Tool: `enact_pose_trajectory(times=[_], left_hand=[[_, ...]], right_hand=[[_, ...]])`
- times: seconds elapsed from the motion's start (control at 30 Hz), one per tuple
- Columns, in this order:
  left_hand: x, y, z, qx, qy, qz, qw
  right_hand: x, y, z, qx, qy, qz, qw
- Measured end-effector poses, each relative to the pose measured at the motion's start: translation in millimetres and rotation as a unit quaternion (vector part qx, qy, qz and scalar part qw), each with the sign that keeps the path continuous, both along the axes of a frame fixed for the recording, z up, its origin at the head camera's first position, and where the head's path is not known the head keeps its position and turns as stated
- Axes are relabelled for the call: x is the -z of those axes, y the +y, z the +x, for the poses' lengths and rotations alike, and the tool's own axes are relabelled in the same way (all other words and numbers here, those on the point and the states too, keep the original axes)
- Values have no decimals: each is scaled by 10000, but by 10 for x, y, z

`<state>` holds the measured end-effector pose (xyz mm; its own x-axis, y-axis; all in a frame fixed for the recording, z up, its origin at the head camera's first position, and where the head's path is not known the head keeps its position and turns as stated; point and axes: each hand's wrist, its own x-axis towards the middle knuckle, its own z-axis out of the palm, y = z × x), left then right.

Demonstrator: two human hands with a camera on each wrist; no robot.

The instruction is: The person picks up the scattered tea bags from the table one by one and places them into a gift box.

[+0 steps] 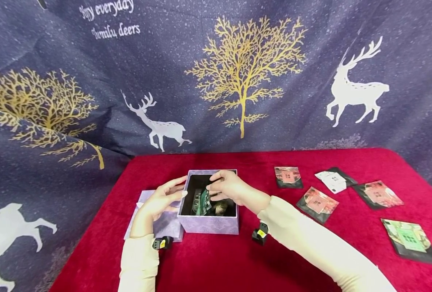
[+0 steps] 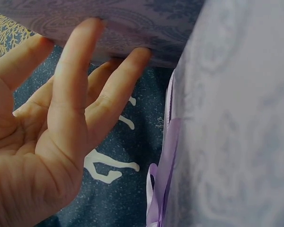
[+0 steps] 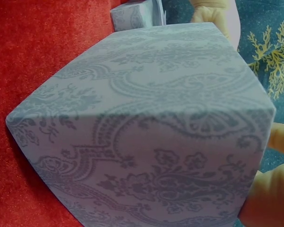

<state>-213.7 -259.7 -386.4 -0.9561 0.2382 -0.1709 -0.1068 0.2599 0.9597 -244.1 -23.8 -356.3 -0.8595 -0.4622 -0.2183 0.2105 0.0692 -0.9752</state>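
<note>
On red cloth (image 1: 208, 263), only the head view shows packets (image 1: 203, 202) inside the box (image 1: 209, 225).

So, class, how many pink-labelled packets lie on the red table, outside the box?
3: the first packet, at the back; a second packet, beside the right sleeve; a third packet, right of the second. That sleeve may hide more.

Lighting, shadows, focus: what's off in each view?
Head: dark interior of the purple box makes the green packet hard to read; a soft shadow lies on the red cloth below the right sleeve. Left wrist: lid blurred at right, fingers sharper, box surface above them dim. Right wrist: box's lower visible face darker than its upper one.
</note>
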Motion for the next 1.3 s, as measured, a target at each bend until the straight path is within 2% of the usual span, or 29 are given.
enact_pose_trajectory(times=[0.3, 0.43, 0.67, 0.87, 1.07, 1.3], left_hand=[[-5, 7, 2, -39, 4, -2, 10000], [-5, 1, 3, -8, 33, 21, 10000], [-17, 3, 9, -19, 41, -14, 10000], [-28, 13, 18, -73, 4, -80, 9999], [-55, 8, 28, -120, -10, -77, 9999], [-51, 31, 37, -104, -31, -127, 9999]], right_hand=[[-55, 73, 62, -262, 38, -82, 9996], [-76, 139, 112, -294, 244, -125, 9992], [-148, 274, 253, -275, 947, -142, 9950], [-190, 416, 362, -293, 1239, -339, 9913], [-250, 606, 476, -101, 1599, -252, 9868], [-403, 935, 622, 205, 2030, -109, 9789]])
